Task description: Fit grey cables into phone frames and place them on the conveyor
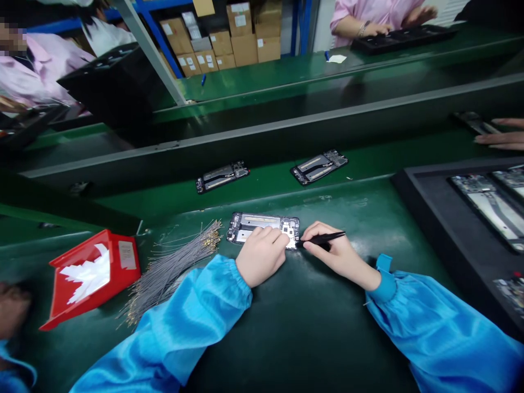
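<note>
A phone frame (256,223) lies flat on the green bench in front of me. My left hand (262,254) rests on its near edge, fingers curled and pressing it down. My right hand (333,255) pinches black tweezers (323,238), whose tip points left at the frame's right end. Both arms are in blue sleeves.
A bundle of thin grey wires (174,267) lies left of the frame, beside a red bin (88,278) with white pieces. Two more phone frames (222,176) (319,166) sit on the belt behind. A black tray (458,218) with boards is at right. Other people's hands (501,141) work nearby.
</note>
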### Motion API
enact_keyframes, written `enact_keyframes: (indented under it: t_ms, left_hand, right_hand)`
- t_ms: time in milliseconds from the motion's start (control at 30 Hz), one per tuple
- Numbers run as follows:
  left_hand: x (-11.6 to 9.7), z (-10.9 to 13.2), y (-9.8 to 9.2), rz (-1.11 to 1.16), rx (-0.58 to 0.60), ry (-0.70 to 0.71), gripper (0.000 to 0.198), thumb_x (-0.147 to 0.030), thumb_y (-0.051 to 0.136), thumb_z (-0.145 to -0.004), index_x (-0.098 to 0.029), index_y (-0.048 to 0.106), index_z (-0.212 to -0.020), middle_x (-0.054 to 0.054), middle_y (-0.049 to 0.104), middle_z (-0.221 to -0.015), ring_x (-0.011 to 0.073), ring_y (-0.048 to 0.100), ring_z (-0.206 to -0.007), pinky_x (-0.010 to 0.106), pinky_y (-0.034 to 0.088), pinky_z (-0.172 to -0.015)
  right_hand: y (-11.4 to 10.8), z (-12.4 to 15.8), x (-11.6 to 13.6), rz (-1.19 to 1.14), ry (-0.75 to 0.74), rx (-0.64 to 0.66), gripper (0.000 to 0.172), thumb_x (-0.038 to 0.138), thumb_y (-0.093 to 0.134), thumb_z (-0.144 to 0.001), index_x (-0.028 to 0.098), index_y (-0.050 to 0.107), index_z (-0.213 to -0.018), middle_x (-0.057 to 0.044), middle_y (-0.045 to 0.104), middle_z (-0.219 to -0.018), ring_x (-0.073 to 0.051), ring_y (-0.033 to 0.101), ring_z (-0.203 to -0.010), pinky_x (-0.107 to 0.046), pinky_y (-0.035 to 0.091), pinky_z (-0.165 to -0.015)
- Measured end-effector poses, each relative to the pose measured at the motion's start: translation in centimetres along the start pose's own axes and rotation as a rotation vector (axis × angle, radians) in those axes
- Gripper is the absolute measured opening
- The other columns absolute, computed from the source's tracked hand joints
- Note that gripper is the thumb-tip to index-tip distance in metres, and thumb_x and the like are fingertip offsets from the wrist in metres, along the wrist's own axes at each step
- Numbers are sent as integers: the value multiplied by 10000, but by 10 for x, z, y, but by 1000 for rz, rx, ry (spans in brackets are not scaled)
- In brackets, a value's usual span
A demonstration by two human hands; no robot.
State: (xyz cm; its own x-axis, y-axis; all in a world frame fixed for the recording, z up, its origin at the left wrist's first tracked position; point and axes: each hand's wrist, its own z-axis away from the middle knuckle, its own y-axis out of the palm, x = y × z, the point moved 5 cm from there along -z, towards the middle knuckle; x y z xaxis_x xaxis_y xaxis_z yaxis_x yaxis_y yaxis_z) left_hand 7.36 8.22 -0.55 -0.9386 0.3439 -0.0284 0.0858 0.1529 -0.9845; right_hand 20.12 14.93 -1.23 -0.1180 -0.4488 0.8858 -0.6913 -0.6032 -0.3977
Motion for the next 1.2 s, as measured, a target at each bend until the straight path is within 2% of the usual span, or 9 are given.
enact_keyframes:
  t_ms: [167, 667, 967, 1200]
  left_hand:
    - [-3, 0, 6, 82, -32, -30, 208, -194, 361, -880, -163, 538, -775, 34, 521, -745, 172, 452, -734, 292, 332, -648]
    - [-9, 4, 4, -40, -96, 39, 229, -192, 369, -885, -163, 547, -744, 23, 501, -697, 170, 442, -680, 303, 296, -612]
    - [-7, 1, 3, -21, -58, 38, 194, -193, 391, -876, -165, 553, -774, 20, 516, -717, 170, 449, -693, 298, 303, -614]
    - [0, 4, 1, 4, -4, 76, 207, -207, 374, -888, -169, 561, -807, 26, 530, -738, 163, 465, -722, 284, 335, -648]
  right_hand:
    - [0, 0, -1, 3, -3, 7, 20, 197, 537, -794, 187, 553, -803, -25, 558, -796, -148, 536, -758, -301, 434, -690]
    - [1, -1, 1, 25, 0, 36, 40, 207, 535, -796, 183, 565, -807, -33, 576, -795, -152, 552, -752, -304, 453, -680]
    - [6, 3, 17, 163, -209, 146, 55, 157, 495, -813, 187, 535, -837, -47, 571, -813, -146, 537, -736, -286, 447, -656]
    - [12, -6, 31, 294, -280, 237, 100, 155, 427, -839, 185, 521, -823, -49, 565, -778, -150, 522, -714, -297, 449, -663]
